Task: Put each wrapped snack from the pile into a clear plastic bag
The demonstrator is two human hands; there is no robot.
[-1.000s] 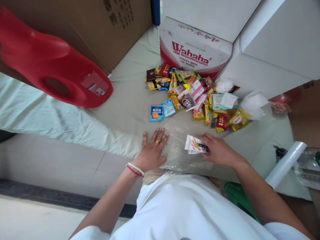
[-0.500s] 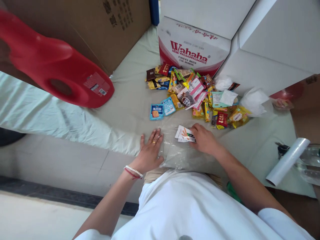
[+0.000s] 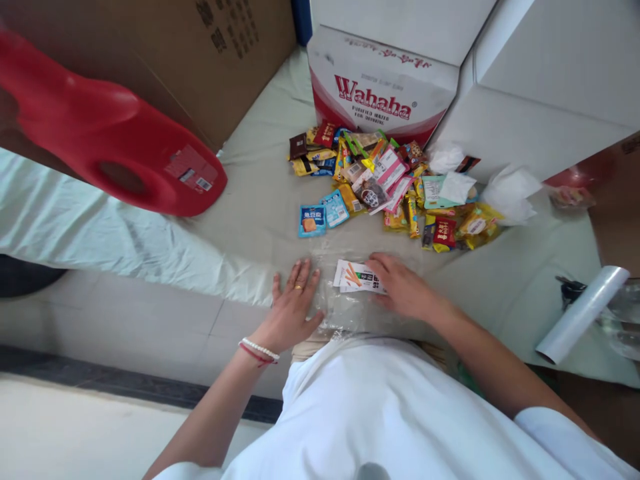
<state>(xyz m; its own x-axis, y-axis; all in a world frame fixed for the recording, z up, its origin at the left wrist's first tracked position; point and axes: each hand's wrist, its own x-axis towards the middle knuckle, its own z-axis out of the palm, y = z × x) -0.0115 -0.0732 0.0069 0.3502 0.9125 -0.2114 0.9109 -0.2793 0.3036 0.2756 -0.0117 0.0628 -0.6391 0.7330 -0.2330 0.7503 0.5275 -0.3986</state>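
My left hand [image 3: 296, 303] lies flat with fingers spread on the left edge of a transparent plastic sheet [image 3: 345, 319], which is spread on the pale green cloth in front of me. A ring and bead bracelets show on this hand and wrist. My right hand [image 3: 403, 287] grips the right end of white snack packets [image 3: 356, 276] printed with orange sticks, low over the sheet. At least two packets overlap there; their right ends are hidden by the fingers. Two blue snack packets [image 3: 313, 221] lie just beyond the sheet.
Behind them a heap of mixed snack packets [image 3: 373, 193] rests against a Wahaba-style white and red carton [image 3: 380, 87]. Crumpled white tissue [image 3: 513, 193] is at its right. A red jug [image 3: 150, 153] lies left, a plastic film roll [image 3: 583, 315] and keys [image 3: 569, 291] right.
My right hand has brought the white snack packets left and slightly nearer to me, lower over the sheet. My left hand stays flat on the plastic; the view has shifted a little.
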